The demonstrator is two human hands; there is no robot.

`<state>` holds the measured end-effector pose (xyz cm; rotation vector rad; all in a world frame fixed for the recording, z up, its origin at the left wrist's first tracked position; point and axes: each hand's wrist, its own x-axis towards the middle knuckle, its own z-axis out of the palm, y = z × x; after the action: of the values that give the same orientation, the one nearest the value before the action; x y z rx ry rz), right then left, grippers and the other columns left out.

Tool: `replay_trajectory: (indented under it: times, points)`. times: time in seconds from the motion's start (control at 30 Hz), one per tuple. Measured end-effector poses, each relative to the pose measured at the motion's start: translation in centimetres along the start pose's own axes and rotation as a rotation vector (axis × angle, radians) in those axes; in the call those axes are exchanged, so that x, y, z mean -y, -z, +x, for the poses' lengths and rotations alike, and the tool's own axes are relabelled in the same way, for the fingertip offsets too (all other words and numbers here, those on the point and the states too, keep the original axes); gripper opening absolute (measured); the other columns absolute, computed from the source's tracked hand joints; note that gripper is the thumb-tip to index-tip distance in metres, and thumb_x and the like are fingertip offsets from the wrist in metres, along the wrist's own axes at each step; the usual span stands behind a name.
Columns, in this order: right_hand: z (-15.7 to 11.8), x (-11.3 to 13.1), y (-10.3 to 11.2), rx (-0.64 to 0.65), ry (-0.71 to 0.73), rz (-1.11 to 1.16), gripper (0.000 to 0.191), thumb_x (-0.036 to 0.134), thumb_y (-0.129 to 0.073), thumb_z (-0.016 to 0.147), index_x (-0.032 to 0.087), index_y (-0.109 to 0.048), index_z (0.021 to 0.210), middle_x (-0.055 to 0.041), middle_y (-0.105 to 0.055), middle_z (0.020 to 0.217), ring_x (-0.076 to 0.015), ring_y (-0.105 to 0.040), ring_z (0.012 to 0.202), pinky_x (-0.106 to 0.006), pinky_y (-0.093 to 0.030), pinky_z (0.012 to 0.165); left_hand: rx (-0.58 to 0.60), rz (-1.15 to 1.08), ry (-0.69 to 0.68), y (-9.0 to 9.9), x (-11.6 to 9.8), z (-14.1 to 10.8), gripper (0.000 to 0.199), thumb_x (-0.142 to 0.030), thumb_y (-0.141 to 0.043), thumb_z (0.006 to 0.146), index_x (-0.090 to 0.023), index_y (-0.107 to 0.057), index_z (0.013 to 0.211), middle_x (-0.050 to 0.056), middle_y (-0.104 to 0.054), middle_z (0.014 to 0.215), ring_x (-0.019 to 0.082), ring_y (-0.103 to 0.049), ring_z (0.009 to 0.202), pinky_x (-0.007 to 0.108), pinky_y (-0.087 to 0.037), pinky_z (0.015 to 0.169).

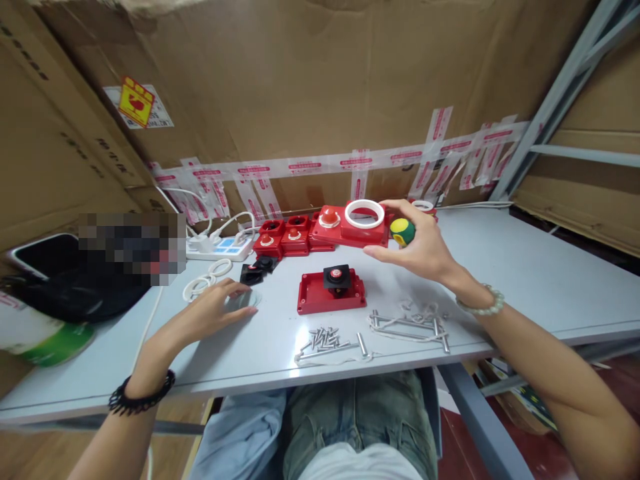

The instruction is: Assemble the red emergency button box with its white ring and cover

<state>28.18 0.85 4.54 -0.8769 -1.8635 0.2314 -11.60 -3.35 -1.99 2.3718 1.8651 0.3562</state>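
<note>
My right hand (417, 247) grips the right end of a red cover (345, 230) above the table. This cover carries a red dome and a large white ring (365, 214). Under it, a red base tray (313, 293) rests on the table with a black square part (337, 277) at its right side. My left hand (217, 308) is low over the table at the left, fingers apart, near a clear round piece (245, 300). White rings (200, 285) and black square parts (253, 274) lie just beyond it.
Red boxes (295, 241) line the back beside a white power strip (220, 249). A green and yellow ball-like object (403, 232) is behind my right hand. Screws (325, 338) and metal rods with white cord (410, 327) lie near the front edge. Cardboard stands behind.
</note>
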Motion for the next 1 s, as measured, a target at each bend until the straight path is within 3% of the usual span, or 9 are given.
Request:
replay_trajectory:
  times: [0.2,0.3,0.4,0.5,0.6,0.67,1.0]
  points:
    - [0.0,0.0,0.0,0.008,-0.012,0.006,0.069,0.047,-0.084,0.06,0.017,-0.06,0.117,-0.0078,-0.07,0.109,-0.0252,-0.066,0.098,-0.042,-0.053,0.087,-0.019,-0.038,-0.029,0.3,0.9,0.0,0.064,-0.075,-0.057,0.076,-0.019,-0.073,0.103,0.01,-0.072,0.093,0.027,-0.067,0.084,0.035,-0.052,0.074]
    - [0.0,0.0,0.0,0.008,-0.009,0.007,0.068,0.047,-0.084,0.061,0.018,-0.06,0.117,-0.0073,-0.07,0.108,-0.025,-0.066,0.098,-0.042,-0.053,0.087,-0.075,-0.074,-0.042,1.1,0.1,-0.1,0.065,-0.075,-0.058,0.075,-0.02,-0.073,0.106,0.011,-0.073,0.097,0.027,-0.067,0.082,0.033,-0.052,0.069]
    - [0.0,-0.1,0.1,-0.008,-0.005,0.004,0.067,0.046,-0.084,0.06,0.018,-0.06,0.116,-0.0067,-0.07,0.107,-0.0248,-0.066,0.097,-0.042,-0.052,0.088,-0.225,-0.145,-0.135,2.0,-3.2,0.4,0.058,-0.069,-0.061,0.079,-0.021,-0.069,0.112,0.01,-0.072,0.109,0.024,-0.065,0.086,0.033,-0.052,0.073]
    - [0.1,-0.1,0.2,-0.024,-0.012,0.009,0.066,0.046,-0.084,0.059,0.019,-0.06,0.115,-0.0067,-0.069,0.107,-0.025,-0.066,0.096,-0.043,-0.053,0.086,-0.289,-0.282,-0.335,2.5,-8.1,2.2,0.045,-0.055,-0.066,0.084,-0.02,-0.068,0.112,0.009,-0.071,0.111,0.022,-0.065,0.094,0.033,-0.053,0.084]
    - [0.2,-0.1,0.2,-0.027,-0.006,0.004,0.065,0.046,-0.084,0.059,0.021,-0.06,0.115,-0.0068,-0.069,0.108,-0.0257,-0.066,0.097,-0.044,-0.053,0.088,-0.228,-0.354,-0.467,2.1,-12.3,4.6,0.039,-0.049,-0.069,0.084,-0.02,-0.069,0.11,0.009,-0.071,0.108,0.021,-0.065,0.09,0.036,-0.053,0.085]
    - [0.1,-0.1,0.3,-0.027,0.004,-0.005,0.065,0.047,-0.083,0.06,0.021,-0.06,0.115,-0.0068,-0.069,0.108,-0.026,-0.066,0.098,-0.045,-0.052,0.09,-0.188,-0.365,-0.535,1.6,-13.9,5.9,0.034,-0.045,-0.07,0.085,-0.02,-0.07,0.108,0.009,-0.071,0.108,0.022,-0.065,0.096,0.039,-0.052,0.089]
    - [0.1,-0.1,0.2,-0.018,0.016,-0.004,0.065,0.047,-0.083,0.061,0.02,-0.059,0.116,-0.0065,-0.069,0.109,-0.0251,-0.065,0.099,-0.043,-0.052,0.089,-0.121,-0.309,-0.561,0.1,-14.2,7.1,0.033,-0.043,-0.068,0.087,-0.019,-0.071,0.109,0.009,-0.069,0.109,0.026,-0.06,0.108,0.044,-0.048,0.097]
